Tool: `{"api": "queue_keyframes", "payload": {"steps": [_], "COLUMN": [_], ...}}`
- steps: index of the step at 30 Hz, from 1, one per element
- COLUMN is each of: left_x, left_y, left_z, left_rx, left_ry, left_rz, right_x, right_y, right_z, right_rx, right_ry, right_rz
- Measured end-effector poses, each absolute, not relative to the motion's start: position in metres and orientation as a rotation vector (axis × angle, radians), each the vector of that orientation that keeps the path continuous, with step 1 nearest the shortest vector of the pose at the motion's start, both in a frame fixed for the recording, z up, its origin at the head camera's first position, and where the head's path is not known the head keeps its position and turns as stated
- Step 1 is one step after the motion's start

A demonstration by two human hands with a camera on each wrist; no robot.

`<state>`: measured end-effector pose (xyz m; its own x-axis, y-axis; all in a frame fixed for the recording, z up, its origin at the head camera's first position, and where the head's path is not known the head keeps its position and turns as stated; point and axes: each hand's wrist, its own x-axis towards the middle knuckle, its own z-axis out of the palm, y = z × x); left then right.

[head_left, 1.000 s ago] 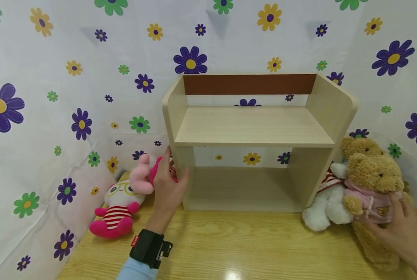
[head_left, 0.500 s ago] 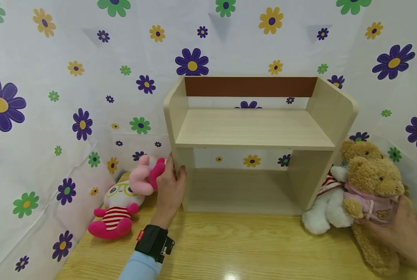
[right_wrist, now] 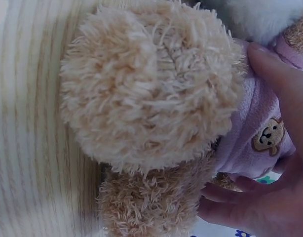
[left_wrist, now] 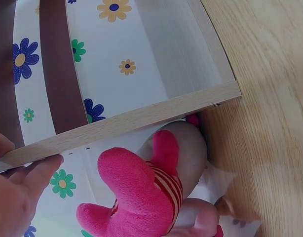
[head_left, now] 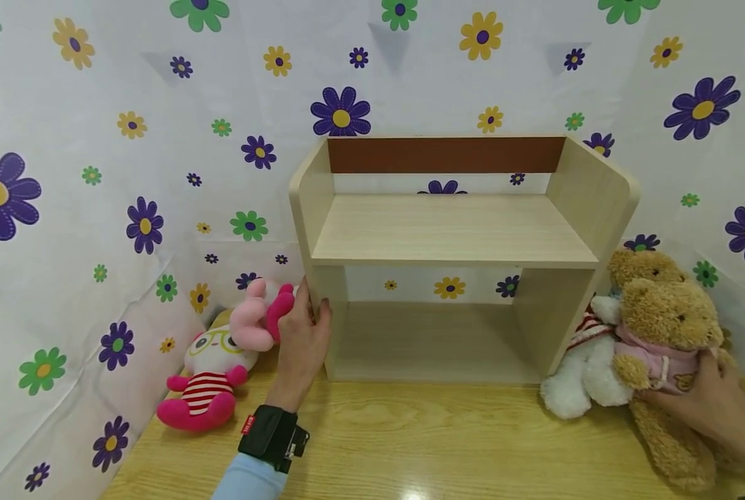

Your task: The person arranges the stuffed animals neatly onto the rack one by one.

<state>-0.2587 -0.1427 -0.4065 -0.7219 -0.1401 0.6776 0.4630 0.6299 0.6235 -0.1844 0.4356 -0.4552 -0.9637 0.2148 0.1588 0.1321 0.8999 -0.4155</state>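
A pale wooden two-tier shelf [head_left: 453, 226] stands on the table. Its left side panel is held by my left hand [head_left: 300, 354], the thumb on the inner face and the fingers on the outer face, as the left wrist view shows at the panel edge [left_wrist: 127, 121]. At the right, my right hand [head_left: 712, 410] grips a brown teddy bear [head_left: 668, 316] round its lower body. The bear sits upright in a pink hoodie [right_wrist: 245, 113] with a small bear patch. Part of its far side is hidden by my hand.
Left of the shelf lie a pink-and-white plush doll with yellow glasses [head_left: 206, 389] and another pink plush toy [head_left: 251, 319]. A white plush toy [head_left: 587, 378] and a second teddy bear [head_left: 643, 264] crowd the shelf's right side. Flowered cloth [head_left: 178, 139] surrounds the wooden table [head_left: 409, 437].
My left hand has gone from spread fingers beside the shelf to gripping its left panel. My right hand has tightened round the teddy bear. The shelf has not visibly moved.
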Motion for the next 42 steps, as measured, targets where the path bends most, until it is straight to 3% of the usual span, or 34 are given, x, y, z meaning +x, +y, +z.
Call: {"api": "queue_keyframes", "payload": {"steps": [9, 21, 33, 42], "left_x": [-0.259, -0.257, -0.257, -0.256], "left_y": [-0.143, -0.142, -0.144, -0.144], "left_z": [-0.407, -0.408, -0.407, -0.406], "left_rx": [-0.270, -0.283, -0.286, -0.297], "left_ry": [-2.131, -2.138, -2.144, -2.143], "left_rz": [-1.104, -1.122, -1.124, -1.131], "right_x": [-0.193, -0.197, -0.202, -0.197], "right_y": [0.431, 0.436, 0.436, 0.427], "right_z": [-0.450, -0.451, -0.467, -0.464], "right_rx": [-0.457, -0.374, -0.081, -0.144], "right_ry": [-2.927, -2.920, -2.639, -2.581], "right_rz": [0.722, 0.794, 0.939, 0.982]}}
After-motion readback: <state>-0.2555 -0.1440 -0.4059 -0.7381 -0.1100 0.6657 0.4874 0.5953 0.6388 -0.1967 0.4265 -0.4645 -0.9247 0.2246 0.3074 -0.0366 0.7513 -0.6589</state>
